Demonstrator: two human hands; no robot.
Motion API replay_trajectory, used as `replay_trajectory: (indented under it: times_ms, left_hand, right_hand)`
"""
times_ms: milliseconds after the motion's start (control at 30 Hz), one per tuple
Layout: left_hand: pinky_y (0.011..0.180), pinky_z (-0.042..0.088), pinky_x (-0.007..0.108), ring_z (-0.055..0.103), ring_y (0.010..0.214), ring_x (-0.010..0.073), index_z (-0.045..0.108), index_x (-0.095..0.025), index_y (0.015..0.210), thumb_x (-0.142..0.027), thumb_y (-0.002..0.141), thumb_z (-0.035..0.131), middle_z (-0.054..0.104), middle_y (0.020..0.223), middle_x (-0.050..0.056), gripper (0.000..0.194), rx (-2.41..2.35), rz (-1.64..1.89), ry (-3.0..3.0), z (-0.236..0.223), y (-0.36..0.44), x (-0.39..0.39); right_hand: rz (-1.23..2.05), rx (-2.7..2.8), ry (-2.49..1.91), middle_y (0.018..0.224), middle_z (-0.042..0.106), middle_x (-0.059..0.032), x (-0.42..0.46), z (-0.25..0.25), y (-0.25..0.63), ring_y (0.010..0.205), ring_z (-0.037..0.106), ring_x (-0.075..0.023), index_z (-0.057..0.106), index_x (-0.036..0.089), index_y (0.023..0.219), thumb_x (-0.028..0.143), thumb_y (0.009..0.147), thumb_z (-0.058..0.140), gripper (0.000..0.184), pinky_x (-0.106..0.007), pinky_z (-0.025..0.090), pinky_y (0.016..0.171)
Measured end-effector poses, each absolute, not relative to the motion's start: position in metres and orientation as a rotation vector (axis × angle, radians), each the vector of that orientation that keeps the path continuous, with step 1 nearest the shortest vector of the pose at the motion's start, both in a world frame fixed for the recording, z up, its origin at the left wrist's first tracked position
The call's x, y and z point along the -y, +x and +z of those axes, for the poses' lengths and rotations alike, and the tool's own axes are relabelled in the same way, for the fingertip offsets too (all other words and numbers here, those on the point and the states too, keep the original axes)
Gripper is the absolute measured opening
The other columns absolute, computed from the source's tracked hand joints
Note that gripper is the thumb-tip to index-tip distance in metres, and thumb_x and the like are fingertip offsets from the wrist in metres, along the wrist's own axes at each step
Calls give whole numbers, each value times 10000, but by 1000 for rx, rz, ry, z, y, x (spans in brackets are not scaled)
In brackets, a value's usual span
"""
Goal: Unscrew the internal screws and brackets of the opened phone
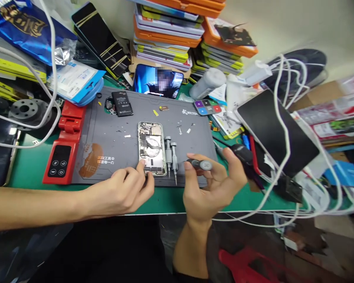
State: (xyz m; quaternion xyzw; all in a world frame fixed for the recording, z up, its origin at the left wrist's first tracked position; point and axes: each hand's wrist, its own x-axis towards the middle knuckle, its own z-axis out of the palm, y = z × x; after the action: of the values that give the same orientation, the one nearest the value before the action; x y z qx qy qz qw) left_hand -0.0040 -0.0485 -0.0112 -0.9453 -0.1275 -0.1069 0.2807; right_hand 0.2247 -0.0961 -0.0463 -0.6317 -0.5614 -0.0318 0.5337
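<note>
An opened smartphone (152,151) with its inner parts bare lies upright on a grey work mat (118,129). My left hand (128,190) holds the phone by its lower left corner, index finger and thumb on the edge. Raised to the right of it, my right hand (214,184) has its fingers wrapped round a dark screwdriver (203,164); the end cap faces me and the tip is out of sight. Two grey screwdrivers (174,157) lie between the phone and my right hand. A removed black battery (123,104) rests farther back on the mat.
A red device with buttons (60,157) stands left of the mat. At the back, a lit phone (157,81) leans before stacked orange cases (168,35). Tiny parts (180,129) are scattered on the mat. White cables (283,133) loop over clutter at right.
</note>
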Motion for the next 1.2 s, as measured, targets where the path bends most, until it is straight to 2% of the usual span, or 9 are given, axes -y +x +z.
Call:
replay_trajectory:
  times_ms: [200,400,500,600,667,867,1000,1100,1200]
  left_hand:
    - [633,455,283,619,772,172,631,-81,1347,-273,993,602,711,1314,239,405,303,-234,-2499,-9,-4,47]
    - [630,456,284,621,767,174,621,-67,1356,-280,997,590,705,1321,244,418,292,-229,-2507,-10,-4,45]
    - [625,455,280,612,754,167,619,-73,1358,-263,986,593,721,1295,226,419,294,-251,-2518,-10,-4,43]
    - [617,452,271,603,733,157,615,-70,1357,-234,972,591,732,1268,224,419,267,-281,-2516,-10,-4,41]
    - [619,456,271,605,729,157,612,-69,1360,-235,978,586,729,1276,228,417,258,-272,-2519,-10,-5,41]
    - [618,460,273,614,735,164,636,-64,1325,-238,992,592,729,1274,226,379,266,-258,-2520,-9,-5,41]
    - [613,450,271,612,718,159,629,-50,1330,-233,992,577,725,1272,242,388,240,-277,-2517,-10,-5,39]
    - [614,444,270,610,716,155,633,-52,1319,-244,993,577,726,1268,243,382,241,-291,-2516,-11,-5,38]
    - [628,446,272,624,742,160,630,-54,1323,-243,991,582,720,1281,246,385,250,-283,-2524,-11,-5,39]
  right_hand:
    - [-27,1309,-1500,1088,745,-56,100,-49,224,989,762,-186,413,314,1533,97,900,719,736,-325,594,734]
    - [-49,1280,-1562,1102,724,-82,100,-47,224,992,755,-216,434,285,1508,217,936,702,635,-385,632,782]
    - [-97,1161,-1633,1037,684,-80,96,-40,227,893,715,-203,479,256,1491,309,953,691,581,-377,605,755]
    - [-45,1143,-1776,875,625,-28,92,-31,233,764,637,-179,429,257,1560,382,988,635,620,-353,555,713]
    - [11,1251,-1898,825,621,-9,88,-26,237,715,604,-172,447,276,1559,401,1012,586,579,-351,533,706]
    - [57,1533,-2020,988,660,-28,78,-23,241,644,560,-122,599,277,1395,370,1022,552,388,-330,513,683]
    - [81,1583,-1974,1031,622,-27,78,-20,240,648,542,-92,718,249,1079,373,1021,569,203,-302,489,669]
    - [53,1616,-2019,970,587,-13,79,-17,236,689,538,-107,728,238,933,437,995,620,235,-297,445,654]
    - [60,1596,-2054,958,585,-17,79,-14,233,721,548,-129,744,240,924,511,959,660,286,-302,421,645]
